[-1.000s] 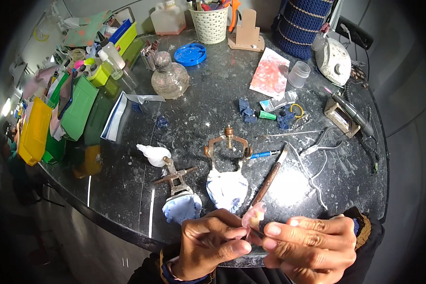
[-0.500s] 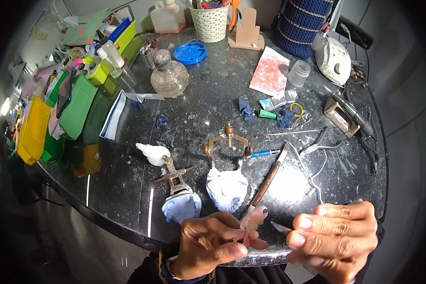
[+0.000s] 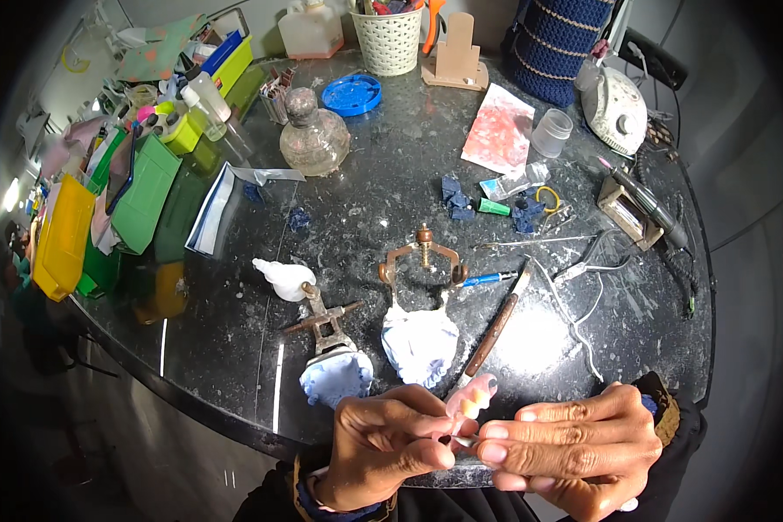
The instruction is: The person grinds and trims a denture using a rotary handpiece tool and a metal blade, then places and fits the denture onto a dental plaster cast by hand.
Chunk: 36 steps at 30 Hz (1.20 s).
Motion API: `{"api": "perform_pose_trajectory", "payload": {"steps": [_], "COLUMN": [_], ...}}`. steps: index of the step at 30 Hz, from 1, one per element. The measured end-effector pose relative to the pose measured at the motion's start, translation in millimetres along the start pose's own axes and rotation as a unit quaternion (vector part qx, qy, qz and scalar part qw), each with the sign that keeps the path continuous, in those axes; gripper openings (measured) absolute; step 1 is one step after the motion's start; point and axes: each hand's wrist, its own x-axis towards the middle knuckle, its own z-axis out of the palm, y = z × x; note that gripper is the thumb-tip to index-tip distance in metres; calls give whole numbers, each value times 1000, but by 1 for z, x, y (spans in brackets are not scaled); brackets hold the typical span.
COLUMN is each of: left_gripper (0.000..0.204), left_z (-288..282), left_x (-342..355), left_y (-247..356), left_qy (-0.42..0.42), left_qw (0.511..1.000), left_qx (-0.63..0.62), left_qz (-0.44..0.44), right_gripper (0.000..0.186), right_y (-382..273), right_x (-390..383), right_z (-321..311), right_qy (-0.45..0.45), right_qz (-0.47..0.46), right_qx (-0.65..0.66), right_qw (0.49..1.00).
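Note:
Near the bench's front edge, my left hand (image 3: 383, 448) pinches a pink denture-like piece (image 3: 471, 396) with pale teeth. My right hand (image 3: 574, 448) grips a small metal blade (image 3: 463, 441), its end against the piece by my left fingertips. Just beyond lies a wooden-handled knife (image 3: 494, 331); its far end points to the back. A hinged metal articulator (image 3: 424, 248) holds a pale blue cast (image 3: 418, 348). Left of it, another metal frame part (image 3: 326, 322) bears a pale blue cast (image 3: 335, 378), beside a white lump (image 3: 283, 278).
Colored bins (image 3: 143, 196) line the left. A glass flask (image 3: 313, 143), blue lid (image 3: 351, 94) and white basket (image 3: 387, 43) are behind. At right are a stained paper (image 3: 496, 130), pliers (image 3: 574, 271), a handpiece in its stand (image 3: 648, 209) and a white control unit (image 3: 613, 113).
Half a second ago my right hand was farther right with the blade away from the pink piece. It has moved back left, and the blade meets the piece again.

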Motion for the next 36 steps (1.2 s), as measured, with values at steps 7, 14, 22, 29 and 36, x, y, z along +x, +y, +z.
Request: {"api": "perform_pose_trajectory", "payload": {"steps": [7, 14, 22, 29, 36], "left_gripper": [25, 23, 20, 19, 15], "left_z": [1, 1, 2, -2, 5], "left_x": [1, 0, 0, 0, -2], "left_y": [-1, -1, -1, 0, 2], "left_qy": [-8, 4, 14, 4, 25], "left_qw": [999, 997, 997, 999, 999], "left_qx": [21, 63, 55, 42, -46], "left_qz": [27, 43, 48, 28, -6], "right_gripper": [42, 41, 45, 37, 25], "right_y": [2, -2, -5, 0, 10], "right_x": [-1, 4, 3, 3, 8], "right_z": [2, -5, -2, 3, -7], "right_qy": [17, -33, -16, 19, -26], "right_qz": [-28, -1, -12, -19, -152], "right_qx": [-4, -6, -53, -94, -198], "right_qw": [999, 999, 998, 995, 968]}}
